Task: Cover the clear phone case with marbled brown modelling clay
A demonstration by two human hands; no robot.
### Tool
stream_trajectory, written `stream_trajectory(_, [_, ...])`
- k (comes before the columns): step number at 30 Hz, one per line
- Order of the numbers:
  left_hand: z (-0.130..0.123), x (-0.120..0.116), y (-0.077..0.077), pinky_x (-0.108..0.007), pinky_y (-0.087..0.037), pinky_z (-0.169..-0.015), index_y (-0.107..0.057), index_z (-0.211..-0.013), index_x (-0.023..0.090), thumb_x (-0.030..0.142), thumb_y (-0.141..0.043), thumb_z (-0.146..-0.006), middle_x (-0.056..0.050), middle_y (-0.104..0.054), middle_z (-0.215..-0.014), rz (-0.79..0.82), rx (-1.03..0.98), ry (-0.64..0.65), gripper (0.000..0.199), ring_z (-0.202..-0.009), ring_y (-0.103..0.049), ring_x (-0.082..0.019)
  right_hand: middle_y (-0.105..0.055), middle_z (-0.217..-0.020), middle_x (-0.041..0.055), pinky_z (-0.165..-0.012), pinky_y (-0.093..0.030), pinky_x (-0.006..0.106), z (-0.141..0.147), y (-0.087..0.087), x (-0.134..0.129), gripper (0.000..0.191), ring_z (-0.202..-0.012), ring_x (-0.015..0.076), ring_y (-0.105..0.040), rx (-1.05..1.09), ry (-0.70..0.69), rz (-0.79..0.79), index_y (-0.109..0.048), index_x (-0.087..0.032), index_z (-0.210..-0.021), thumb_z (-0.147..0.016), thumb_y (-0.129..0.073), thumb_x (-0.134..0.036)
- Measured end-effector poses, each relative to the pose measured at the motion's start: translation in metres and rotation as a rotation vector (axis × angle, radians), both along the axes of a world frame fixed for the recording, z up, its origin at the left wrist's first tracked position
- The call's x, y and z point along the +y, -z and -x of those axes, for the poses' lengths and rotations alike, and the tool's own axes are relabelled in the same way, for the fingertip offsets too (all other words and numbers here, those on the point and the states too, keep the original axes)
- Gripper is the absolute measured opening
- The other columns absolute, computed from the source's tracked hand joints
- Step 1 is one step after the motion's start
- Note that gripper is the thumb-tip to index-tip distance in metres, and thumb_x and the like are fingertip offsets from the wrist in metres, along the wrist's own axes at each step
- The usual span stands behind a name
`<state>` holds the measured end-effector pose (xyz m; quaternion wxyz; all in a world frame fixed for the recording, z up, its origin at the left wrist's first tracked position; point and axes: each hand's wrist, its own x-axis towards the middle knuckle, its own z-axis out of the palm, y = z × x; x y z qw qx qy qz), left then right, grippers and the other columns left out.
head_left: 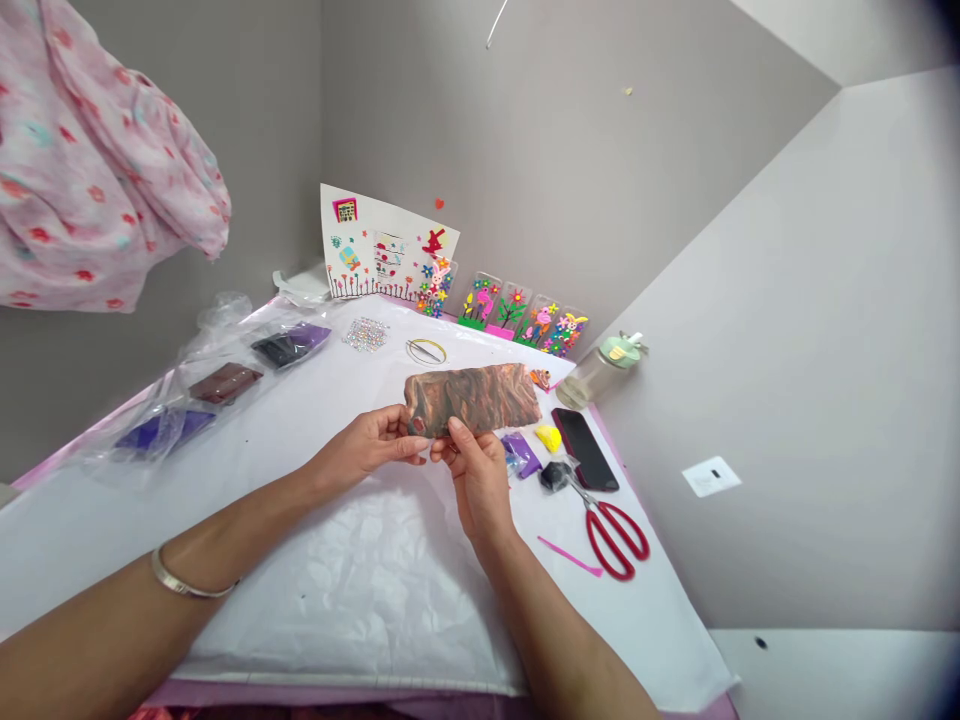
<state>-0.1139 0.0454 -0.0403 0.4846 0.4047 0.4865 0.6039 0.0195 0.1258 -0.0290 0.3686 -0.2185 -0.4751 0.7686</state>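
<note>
A flat, oblong sheet of brown marbled clay (480,395) is held up over the white-covered table, its streaks running in tan, rust and dark brown. Its lower left corner is pinched between the thumb and fingers of my left hand (375,440). My right hand (480,475) grips the lower edge near the middle, thumb on the face and fingers behind. A small round reddish spot shows near the left corner. Just right of my right hand lie a purple packet (521,455), a yellow clay lump (549,437) and a black wrapped lump (555,475).
Red-handled scissors (616,540), a pink strip (570,556), a dark phone (585,450) and a bottle (592,378) sit right. Bagged clay packs (225,383) lie left. Behind are shiny gems (366,334), a yellow ring (426,351) and several decorated clear panels (514,312).
</note>
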Motion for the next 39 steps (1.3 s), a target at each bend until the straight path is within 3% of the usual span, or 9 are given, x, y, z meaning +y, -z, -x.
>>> stream_trajectory(5, [0.001,0.0,0.002,-0.032,-0.051,-0.076,-0.064,-0.087,0.016,0.035,-0.072,-0.077,0.001,-0.065,-0.08,0.007,0.062,-0.054,0.024,-0.073,-0.062,-0.015,-0.066,-0.062,0.0024,-0.057,-0.048,0.022,0.001,0.001,-0.001,0.019,-0.053,0.0102,-0.057,0.007,-0.035,-0.007,-0.069,-0.012,-0.071,-0.079,-0.07,-0.029])
stream_trajectory(15, [0.009,-0.003,-0.003,-0.032,-0.049,-0.085,-0.066,-0.095,0.019,0.032,-0.068,-0.08,-0.001,-0.068,-0.09,-0.015,0.071,0.074,0.02,-0.083,-0.064,-0.016,-0.065,-0.06,0.0019,-0.054,-0.046,0.021,-0.001,-0.001,0.003,0.017,-0.053,0.0103,-0.056,0.02,-0.02,0.042,-0.068,-0.012,-0.072,-0.077,-0.072,-0.027])
stream_trajectory(20, [0.002,-0.002,0.002,-0.031,-0.049,-0.081,-0.064,-0.095,0.017,0.03,-0.072,-0.077,-0.002,-0.069,-0.088,-0.028,0.101,-0.006,0.023,-0.082,-0.062,-0.016,-0.065,-0.057,0.003,-0.059,-0.049,0.023,-0.001,-0.001,0.0,0.023,-0.052,0.011,-0.056,0.034,-0.062,0.036,-0.067,-0.011,-0.065,-0.08,-0.069,-0.028])
stream_trajectory(28, [-0.001,-0.006,-0.012,-0.029,-0.05,-0.077,-0.067,-0.086,0.017,0.031,-0.067,-0.082,0.001,-0.068,-0.081,-0.029,0.106,-0.007,0.014,-0.073,-0.062,-0.014,-0.065,-0.058,0.0032,-0.058,-0.047,0.023,-0.003,-0.001,0.004,0.023,-0.053,0.0108,-0.056,0.026,-0.065,0.046,-0.066,-0.012,-0.064,-0.08,-0.069,-0.027])
stream_trajectory(39, [0.01,-0.005,-0.007,-0.035,-0.052,-0.084,-0.065,-0.077,0.017,0.037,-0.072,-0.078,0.004,-0.06,-0.072,-0.002,0.057,-0.058,0.021,-0.069,-0.061,-0.012,-0.064,-0.058,0.0027,-0.055,-0.046,0.021,-0.003,-0.004,0.006,0.021,-0.052,0.0101,-0.055,0.037,-0.078,0.088,-0.066,-0.013,-0.063,-0.076,-0.073,-0.027])
